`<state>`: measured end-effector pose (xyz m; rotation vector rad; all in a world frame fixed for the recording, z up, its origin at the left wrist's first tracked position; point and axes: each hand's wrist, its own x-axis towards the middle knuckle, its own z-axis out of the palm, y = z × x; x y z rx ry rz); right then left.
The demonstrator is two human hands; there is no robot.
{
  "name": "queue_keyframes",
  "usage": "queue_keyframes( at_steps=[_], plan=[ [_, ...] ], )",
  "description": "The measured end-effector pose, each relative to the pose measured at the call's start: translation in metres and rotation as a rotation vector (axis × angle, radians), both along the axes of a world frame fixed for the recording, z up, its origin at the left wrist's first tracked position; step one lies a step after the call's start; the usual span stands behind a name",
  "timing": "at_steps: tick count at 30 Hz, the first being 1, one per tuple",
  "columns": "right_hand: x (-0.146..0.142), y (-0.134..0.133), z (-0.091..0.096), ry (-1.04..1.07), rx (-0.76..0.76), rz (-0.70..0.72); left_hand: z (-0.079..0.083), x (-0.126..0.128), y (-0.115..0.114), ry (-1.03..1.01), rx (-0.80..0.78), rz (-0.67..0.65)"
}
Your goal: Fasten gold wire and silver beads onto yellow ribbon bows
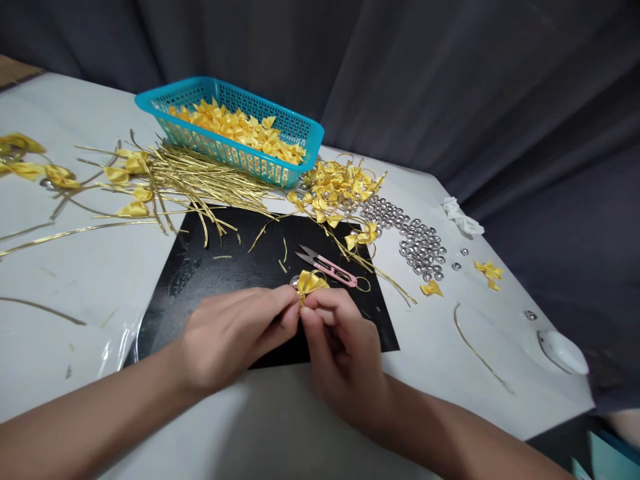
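Between the fingertips of both hands is a yellow ribbon bow (313, 281) with a gold cord looped about it and a small silver bell-like piece at its left side. My left hand (243, 327) pinches it from the left, and my right hand (345, 340) pinches it from the right. The fingers partly hide the lower end of the bow. Just beyond the fingers lies a pair of pink-handled thread snips (330, 268), blades pointing left, on a black mat (175, 293).
A blue basket (230, 148) of yellow ribbon bows stands at the back. Many gold cords (210, 180) lie before it. To its right are a heap of corded bows (345, 183) and silver bell-like pieces (423, 247). A white round object (564, 352) sits near the right edge.
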<state>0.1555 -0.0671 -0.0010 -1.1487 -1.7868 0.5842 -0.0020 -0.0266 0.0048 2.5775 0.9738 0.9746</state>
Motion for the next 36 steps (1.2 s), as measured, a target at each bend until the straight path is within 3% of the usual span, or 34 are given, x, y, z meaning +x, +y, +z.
queue_keyframes(
  at_steps=[7, 13, 18, 24, 29, 36],
  plan=[
    [-0.001, -0.001, 0.001, -0.001, 0.056, -0.002, -0.016, -0.011, 0.005, 0.009, -0.046, -0.228],
    [-0.004, -0.006, 0.002, 0.03, 0.048, -0.016, -0.02, -0.009, 0.004, -0.062, -0.027, -0.267],
    [-0.004, -0.005, 0.003, 0.016, 0.054, -0.034, -0.019, -0.009, 0.003, -0.062, -0.123, -0.307],
    [-0.004, -0.003, 0.005, 0.037, -0.01, -0.068, -0.011, -0.014, 0.005, 0.05, -0.155, -0.185],
    [-0.002, -0.004, 0.006, 0.077, -0.086, -0.048, -0.008, -0.016, 0.006, 0.091, -0.132, -0.164],
    [0.0, -0.004, 0.002, -0.003, -0.006, -0.102, -0.012, -0.014, 0.006, 0.003, 0.011, -0.051]
  ],
)
